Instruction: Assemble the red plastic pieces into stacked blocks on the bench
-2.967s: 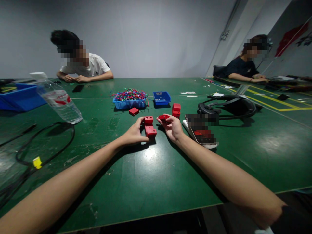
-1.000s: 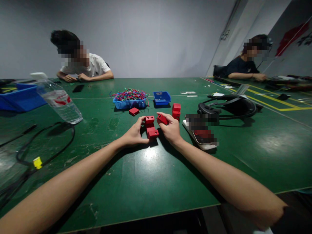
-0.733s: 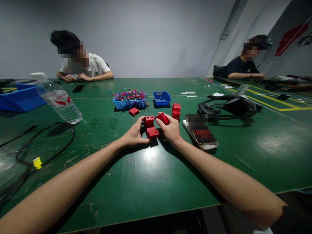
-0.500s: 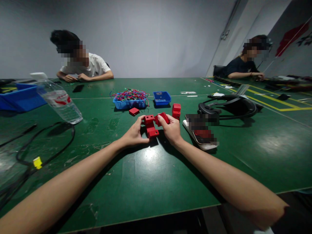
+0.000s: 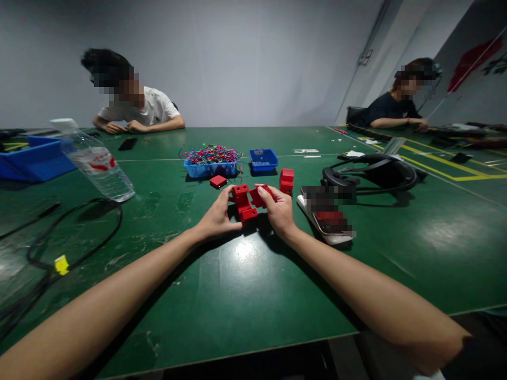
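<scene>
My left hand (image 5: pixel 217 216) grips a red block with holes (image 5: pixel 243 201), held just above the green table (image 5: pixel 245 285). My right hand (image 5: pixel 279 210) pinches a small red plate (image 5: pixel 260 195) and presses it against the right side of that block. A loose red plate (image 5: pixel 217 181) lies just beyond my left hand. A stack of red blocks (image 5: pixel 287 180) stands beyond my right hand.
A blue tray of coloured wires (image 5: pixel 211 160) and a small blue tray (image 5: pixel 263 159) sit farther back. A phone (image 5: pixel 327 216) and black headset (image 5: pixel 372 173) lie right. A water bottle (image 5: pixel 96 163), black cables (image 5: pixel 59 237) and blue bin (image 5: pixel 34 158) are left. Two people sit across.
My right hand brought the red plate leftward from apart to against the block. My left hand has tilted and slightly raised the block.
</scene>
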A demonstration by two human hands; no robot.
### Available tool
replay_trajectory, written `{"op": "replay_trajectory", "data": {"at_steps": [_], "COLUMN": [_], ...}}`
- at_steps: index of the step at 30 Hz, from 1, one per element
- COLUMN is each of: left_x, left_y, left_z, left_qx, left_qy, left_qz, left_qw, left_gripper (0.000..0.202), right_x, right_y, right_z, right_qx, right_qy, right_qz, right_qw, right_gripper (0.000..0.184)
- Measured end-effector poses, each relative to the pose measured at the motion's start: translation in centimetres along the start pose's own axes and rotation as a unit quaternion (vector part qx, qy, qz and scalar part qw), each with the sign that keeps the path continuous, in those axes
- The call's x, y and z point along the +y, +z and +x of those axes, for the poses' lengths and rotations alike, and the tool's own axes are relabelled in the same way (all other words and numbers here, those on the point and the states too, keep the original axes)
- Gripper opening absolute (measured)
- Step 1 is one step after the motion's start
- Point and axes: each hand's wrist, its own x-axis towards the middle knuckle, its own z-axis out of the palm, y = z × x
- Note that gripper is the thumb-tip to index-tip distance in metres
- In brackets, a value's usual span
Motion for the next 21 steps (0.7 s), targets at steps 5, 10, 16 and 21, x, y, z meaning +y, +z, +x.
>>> {"op": "replay_trajectory", "data": {"at_steps": [5, 10, 16, 21], "left_x": [0.11, 0.25, 0.37, 0.33], "left_y": [-0.11, -0.18, -0.21, -0.25], "left_z": [-0.02, -0.07, -0.06, -0.07], "left_qx": [0.030, 0.034, 0.032, 0.032], "left_qy": [0.015, 0.035, 0.029, 0.029], "left_qz": [0.040, 0.063, 0.063, 0.067], "left_qw": [0.999, 0.997, 0.997, 0.997], "left_gripper": [0.092, 0.090, 0.090, 0.091], "right_x": [-0.27, -0.36, -0.38, -0.15], "right_y": [0.15, 0.27, 0.32, 0.15], "right_z": [-0.22, -0.45, -0.67, -0.46], "right_qx": [-0.010, -0.023, -0.040, -0.056], "right_qy": [-0.009, -0.034, -0.050, -0.047], "right_qz": [-0.005, -0.008, -0.034, -0.064], "right_qw": [1.000, 0.999, 0.997, 0.995], "right_gripper": [0.037, 0.036, 0.040, 0.046]}}
